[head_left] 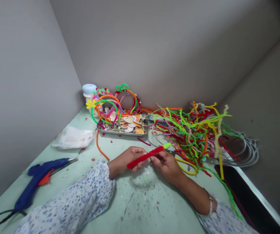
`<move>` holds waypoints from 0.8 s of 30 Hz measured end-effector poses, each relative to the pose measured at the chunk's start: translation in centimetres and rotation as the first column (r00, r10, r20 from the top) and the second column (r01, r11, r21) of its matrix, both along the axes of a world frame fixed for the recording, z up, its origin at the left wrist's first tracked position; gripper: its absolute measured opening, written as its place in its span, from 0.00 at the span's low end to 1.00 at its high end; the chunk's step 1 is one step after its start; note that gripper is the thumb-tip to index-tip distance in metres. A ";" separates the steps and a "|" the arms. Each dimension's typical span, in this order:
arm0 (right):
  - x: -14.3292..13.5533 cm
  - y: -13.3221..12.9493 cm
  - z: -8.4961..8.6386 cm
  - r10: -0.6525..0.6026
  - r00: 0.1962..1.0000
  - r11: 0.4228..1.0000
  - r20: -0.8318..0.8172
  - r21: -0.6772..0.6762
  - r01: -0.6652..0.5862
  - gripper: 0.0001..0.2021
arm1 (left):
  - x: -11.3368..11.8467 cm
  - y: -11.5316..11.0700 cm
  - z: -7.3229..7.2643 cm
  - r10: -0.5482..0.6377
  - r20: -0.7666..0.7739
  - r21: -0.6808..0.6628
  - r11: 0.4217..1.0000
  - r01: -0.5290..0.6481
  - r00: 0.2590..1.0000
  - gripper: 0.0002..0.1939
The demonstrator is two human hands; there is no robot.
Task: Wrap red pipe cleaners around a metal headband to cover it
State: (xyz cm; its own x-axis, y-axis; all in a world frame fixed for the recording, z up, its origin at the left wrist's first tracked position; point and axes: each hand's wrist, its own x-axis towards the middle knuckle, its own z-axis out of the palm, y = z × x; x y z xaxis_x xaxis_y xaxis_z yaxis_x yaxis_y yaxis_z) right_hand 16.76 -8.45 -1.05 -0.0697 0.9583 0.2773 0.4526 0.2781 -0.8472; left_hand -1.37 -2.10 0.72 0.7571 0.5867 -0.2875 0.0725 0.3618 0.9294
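Note:
A red fuzzy pipe-cleaner stick (pixel 146 156) with a lime green end (pixel 167 145) slants up to the right above the table. My left hand (pixel 127 159) has its fingers closed around the lower left part of it. With thumb and fingers pinched, my right hand (pixel 166 167) grips it nearer the green end. Part of the fingers is hidden behind the stick. Just beyond my right hand lie scissors with yellow handles (pixel 187 165), partly under a tangled heap of coloured pipe cleaners (pixel 190 133).
A metal tray (pixel 122 132) of seashells stands at the back, with pipe-cleaner headbands (pixel 105 100) on it. Behind it is a blue-lidded container (pixel 89 89). At left lie a blue glue gun (pixel 31 185) and a white plastic packet (pixel 73 138). A black phone-like slab (pixel 247 198) and clear tubing (pixel 248 149) lie right.

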 end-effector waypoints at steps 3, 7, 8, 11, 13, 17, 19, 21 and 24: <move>0.0 -0.1 -0.1 -0.013 0.997 0.998 0.075 0.066 0.008 0.08 | -0.2 -0.2 0.7 -0.028 0.009 0.003 1.000 0.028 1.000 0.17; 0.1 -0.2 -0.1 -0.010 0.986 0.983 0.166 0.180 -0.020 0.07 | -0.4 -0.3 0.6 -0.066 0.057 0.022 0.998 0.065 0.996 0.16; 0.1 -0.2 0.0 -0.009 0.984 0.977 0.177 0.211 -0.029 0.06 | -0.4 -0.3 0.3 -0.073 0.073 0.017 0.997 0.072 0.995 0.16; 0.1 -0.3 0.0 -0.006 0.981 0.959 0.196 0.280 -0.050 0.06 | -0.4 -0.2 -0.2 -0.091 0.118 -0.070 0.993 0.100 0.989 0.15; 0.0 -0.5 0.1 0.001 0.980 0.953 0.199 0.297 -0.061 0.06 | -0.3 -0.2 -0.3 -0.106 0.134 -0.129 0.984 0.124 0.985 0.14; -0.2 -0.7 0.2 0.028 0.982 0.951 0.186 0.296 -0.083 0.06 | -0.5 0.0 0.0 -0.169 0.110 -0.218 0.957 0.190 0.979 0.13; -0.3 -0.7 0.3 0.033 0.983 0.951 0.182 0.298 -0.087 0.06 | -0.5 0.0 0.0 -0.184 0.126 -0.242 0.947 0.210 0.975 0.13; -0.4 -0.6 0.5 0.005 0.985 0.949 0.174 0.311 -0.060 0.05 | -0.4 -0.2 -0.2 -0.149 0.161 -0.242 0.952 0.185 0.976 0.13; -0.4 -0.5 0.7 -0.139 0.981 0.921 0.134 0.381 0.079 0.04 | 0.1 -0.5 -0.5 -0.037 0.208 -0.229 0.970 0.085 0.977 0.13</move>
